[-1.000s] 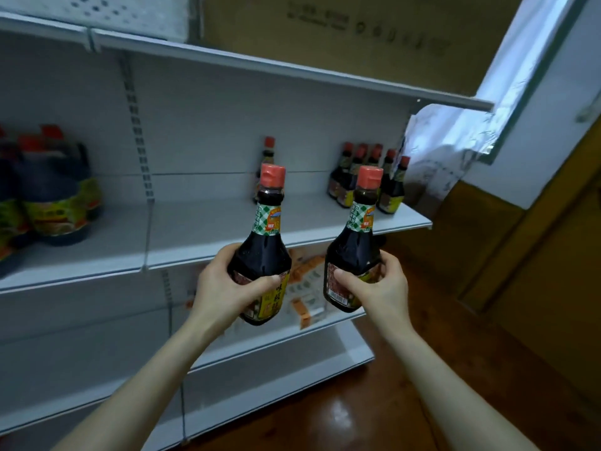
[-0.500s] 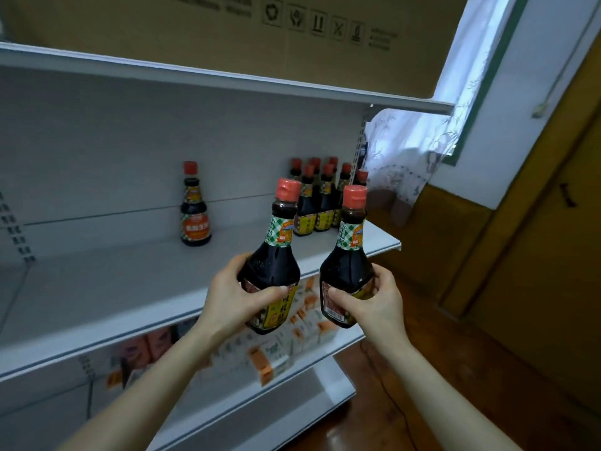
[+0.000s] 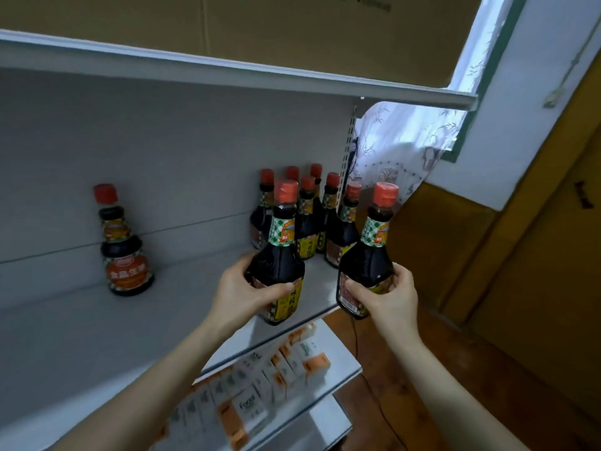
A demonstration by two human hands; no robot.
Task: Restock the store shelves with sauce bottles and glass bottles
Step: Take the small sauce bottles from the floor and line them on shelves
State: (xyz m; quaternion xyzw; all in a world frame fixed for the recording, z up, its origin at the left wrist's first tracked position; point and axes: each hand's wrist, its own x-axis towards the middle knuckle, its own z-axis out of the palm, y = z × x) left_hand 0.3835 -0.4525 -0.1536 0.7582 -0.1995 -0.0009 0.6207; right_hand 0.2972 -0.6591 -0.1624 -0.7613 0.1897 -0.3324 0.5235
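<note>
White shelf [image 3: 97,336]: partly stocked, with much of its board bare between the left and right stock; by my reading the restock is under way and well short of done.
Round bottle [image 3: 127,255]: stands alone and upright at the back left, well apart from both hands.
Left hand [image 3: 240,296]: fingers and thumb wrapped round the lower body of the left sauce bottle [image 3: 278,265], gripping it.
Left sauce bottle: upright, red cap up, held at the shelf's front edge, just in front of the group; I cannot tell whether its base touches the board.
Group of bottles [image 3: 307,229]: the same red-capped kind, already standing close together at the back right corner.
Right sauce bottle [image 3: 366,265]: tilted slightly, held just past the shelf's right end, not yet over the board.
Right hand [image 3: 388,296]: closed round that bottle's base from the right.
Left to do: both held bottles need setting down, likely beside the group.
</note>
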